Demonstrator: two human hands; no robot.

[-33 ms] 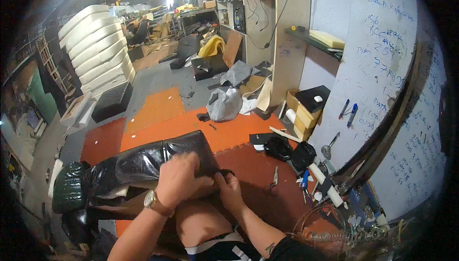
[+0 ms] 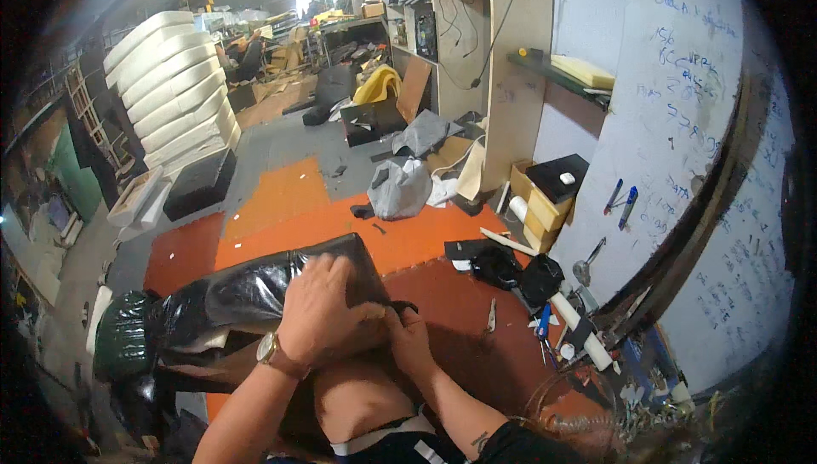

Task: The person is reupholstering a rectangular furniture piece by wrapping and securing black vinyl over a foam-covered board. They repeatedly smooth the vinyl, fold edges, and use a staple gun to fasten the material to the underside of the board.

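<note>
A long cushion covered in glossy black material point(image 2: 230, 294) lies across my lap, running from left to right. My left hand point(image 2: 322, 311), with a wristwatch on it, presses down on the cushion's right end with the fingers curled over it. Just to its right, my right hand point(image 2: 410, 338) pinches the cover's edge at that same end, by a small black loop. My bare knee point(image 2: 357, 396) shows below both hands. At the cushion's left end sits a glossy dark green piece point(image 2: 119, 341).
Orange and red floor mats point(image 2: 281, 200) spread ahead. A grey bag point(image 2: 400, 187), a black box point(image 2: 200, 179) and stacked white foam pads point(image 2: 170, 81) lie beyond. Yellow foam blocks point(image 2: 545, 209), black scraps and small tools point(image 2: 553, 319) line the white wall on the right.
</note>
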